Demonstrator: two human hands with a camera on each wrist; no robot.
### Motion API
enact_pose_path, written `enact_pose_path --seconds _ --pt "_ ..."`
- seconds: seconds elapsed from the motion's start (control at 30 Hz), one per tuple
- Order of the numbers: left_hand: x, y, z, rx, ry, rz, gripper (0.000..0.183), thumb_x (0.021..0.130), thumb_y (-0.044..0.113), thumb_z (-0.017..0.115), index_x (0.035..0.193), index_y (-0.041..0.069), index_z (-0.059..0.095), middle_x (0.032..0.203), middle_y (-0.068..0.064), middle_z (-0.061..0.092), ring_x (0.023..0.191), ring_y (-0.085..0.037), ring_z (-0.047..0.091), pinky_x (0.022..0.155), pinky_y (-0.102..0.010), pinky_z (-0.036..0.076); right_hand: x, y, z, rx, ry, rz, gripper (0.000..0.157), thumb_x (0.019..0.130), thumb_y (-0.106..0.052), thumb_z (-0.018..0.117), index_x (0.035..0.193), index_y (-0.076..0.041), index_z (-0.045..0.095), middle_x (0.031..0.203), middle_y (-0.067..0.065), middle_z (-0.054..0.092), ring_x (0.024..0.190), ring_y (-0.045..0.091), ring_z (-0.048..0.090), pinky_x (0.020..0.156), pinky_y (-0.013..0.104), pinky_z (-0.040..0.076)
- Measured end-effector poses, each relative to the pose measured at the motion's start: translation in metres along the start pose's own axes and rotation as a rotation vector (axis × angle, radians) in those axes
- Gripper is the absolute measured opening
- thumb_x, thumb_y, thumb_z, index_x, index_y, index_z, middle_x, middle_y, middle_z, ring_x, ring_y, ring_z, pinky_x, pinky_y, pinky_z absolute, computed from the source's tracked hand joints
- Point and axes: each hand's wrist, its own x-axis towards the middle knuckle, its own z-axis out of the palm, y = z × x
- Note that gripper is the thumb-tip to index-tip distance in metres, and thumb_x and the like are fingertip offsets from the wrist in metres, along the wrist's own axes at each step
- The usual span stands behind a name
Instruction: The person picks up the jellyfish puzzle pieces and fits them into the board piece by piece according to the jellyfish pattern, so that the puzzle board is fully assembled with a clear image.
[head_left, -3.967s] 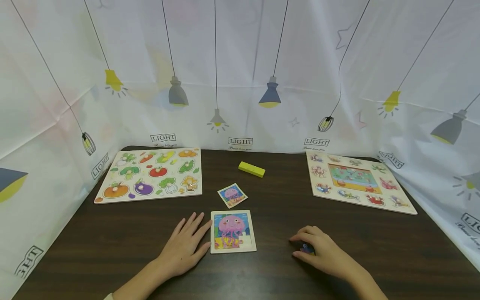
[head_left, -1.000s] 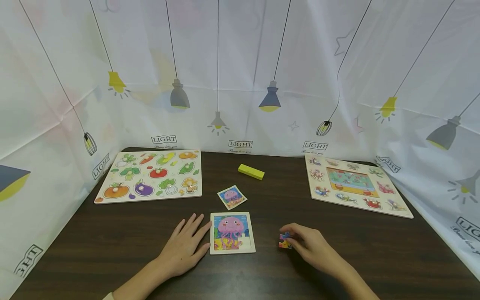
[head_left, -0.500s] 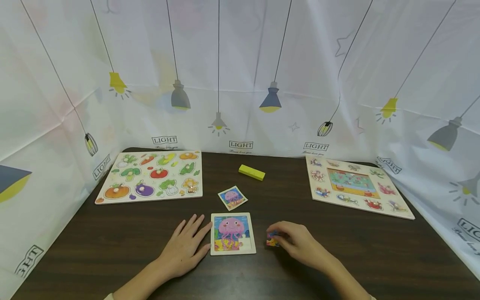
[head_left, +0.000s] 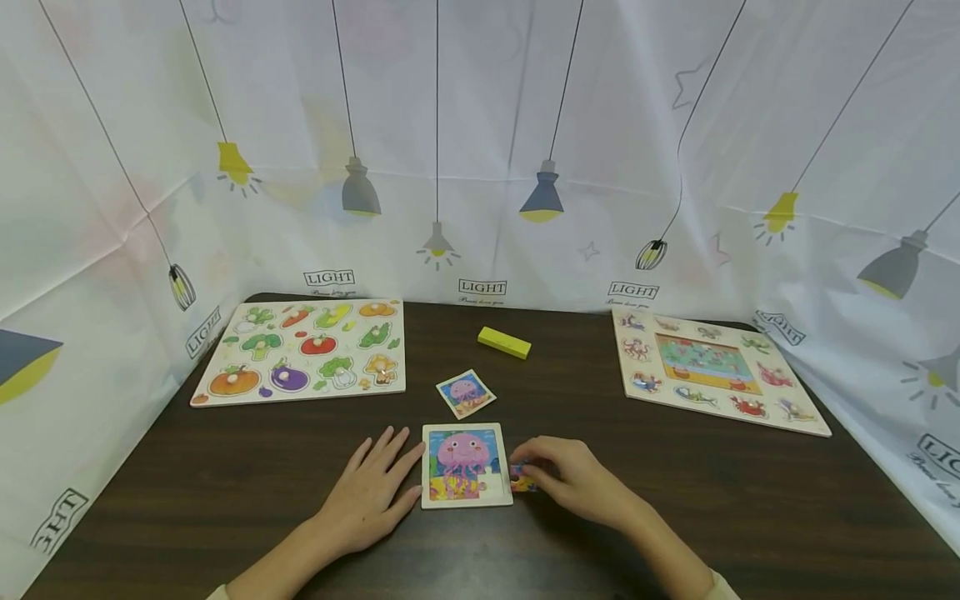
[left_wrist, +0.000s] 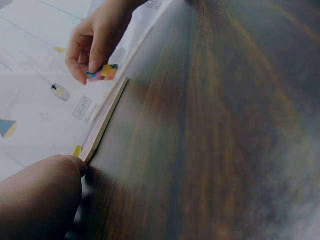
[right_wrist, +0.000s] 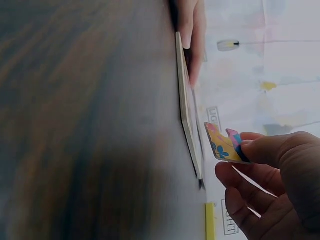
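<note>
A jellyfish jigsaw puzzle point(head_left: 461, 454) in a pale wooden frame lies flat on the dark table, with a bare gap at its lower right corner. Flat on the table, my left hand point(head_left: 369, 498) has its straight fingers at the frame's left edge. My right hand point(head_left: 573, 482) pinches a puzzle piece point(right_wrist: 222, 144) between thumb and fingers, right beside the frame's right edge. The piece is yellow, pink and blue with a notch cut in it; the right wrist view shows it tilted and above the table. Fingers cover part of it in the head view.
Behind the frame lies a small jellyfish picture card point(head_left: 466, 393), and farther back a yellow block point(head_left: 504, 342). A vegetable knob puzzle board point(head_left: 300, 352) is at the back left, a sea-animal board point(head_left: 720, 371) at the back right. White printed cloth point(head_left: 480, 125) encloses the table.
My right hand has carried the puzzle piece leftward from the right of the table to the frame's right edge. My left hand has stayed at the frame's left edge.
</note>
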Motion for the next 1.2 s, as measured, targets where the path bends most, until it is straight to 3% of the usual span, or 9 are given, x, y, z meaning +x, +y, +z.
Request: enact_pose_path --seconds 0.53,0.87,1.2 --pt "0.001 0.001 -0.002 0.005 -0.008 0.002 0.055 0.094 0.044 0.043 0.141 0.017 0.038 0.145 -0.013 0.031 0.135 -0.031 0.022 0.106 -0.052 0.017 0.018 -0.001 0.014 0.030 -0.008 -0.057 0.015 0.086 -0.004 0.062 0.099 -0.008 0.065 0.090 -0.003 0.064 0.073 0.003 0.054 0.064 0.020 0.049" --pt "0.001 0.000 -0.001 0.003 0.001 0.005 0.054 0.094 0.044 0.042 0.142 0.018 0.037 0.146 -0.012 0.031 0.135 -0.030 0.021 0.106 -0.052 0.016 0.022 0.000 0.021 0.057 -0.047 -0.020 0.014 0.087 -0.006 0.061 0.100 -0.007 0.065 0.090 -0.002 0.064 0.074 0.003 0.054 0.067 0.021 0.050" --pt "0.001 0.000 -0.002 0.008 0.012 0.014 0.054 0.094 0.043 0.044 0.141 0.016 0.039 0.145 -0.013 0.032 0.134 -0.031 0.023 0.106 -0.053 0.017 0.024 0.000 0.029 0.038 -0.044 -0.041 0.015 0.087 -0.007 0.062 0.101 -0.009 0.064 0.089 -0.003 0.063 0.075 0.002 0.053 0.065 0.020 0.049"
